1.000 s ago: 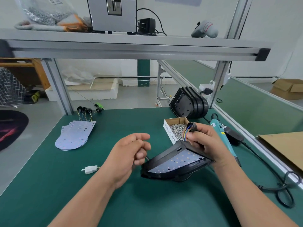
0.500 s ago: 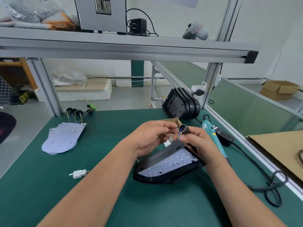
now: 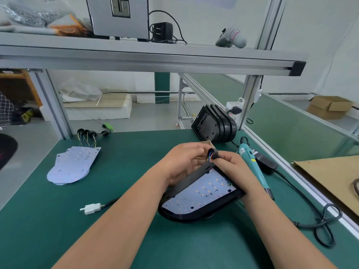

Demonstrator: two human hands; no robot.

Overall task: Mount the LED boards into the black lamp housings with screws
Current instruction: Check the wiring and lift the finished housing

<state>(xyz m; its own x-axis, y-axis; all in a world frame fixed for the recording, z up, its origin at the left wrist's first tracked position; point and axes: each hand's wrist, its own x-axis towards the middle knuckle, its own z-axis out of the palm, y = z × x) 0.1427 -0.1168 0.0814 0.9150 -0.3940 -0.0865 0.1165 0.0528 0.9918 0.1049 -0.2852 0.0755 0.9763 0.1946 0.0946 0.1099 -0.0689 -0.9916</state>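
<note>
A black lamp housing [image 3: 180, 188] lies tilted on the green mat with a white LED board [image 3: 202, 192] seated inside it. My right hand [image 3: 236, 168] grips the housing's far edge, and a black grommet [image 3: 213, 153] with coloured wires sits at its fingertips. My left hand [image 3: 183, 162] is bent over the small cardboard screw box [image 3: 206, 143], fingertips hidden, right beside the grommet. Spare LED boards [image 3: 71, 166] lie stacked at the left. More black housings [image 3: 215, 127] stand on edge behind the box.
A teal electric screwdriver [image 3: 252, 167] lies just right of my right hand, its black cable [image 3: 324, 226] looping near the bench's right rail. A white connector [image 3: 91, 208] on a lead lies left of the housing. Brown cardboard [image 3: 330, 177] lies past the rail.
My left hand moved from in front of the housing up and right over the screw box, next to my right hand. The right hand kept its hold on the housing.
</note>
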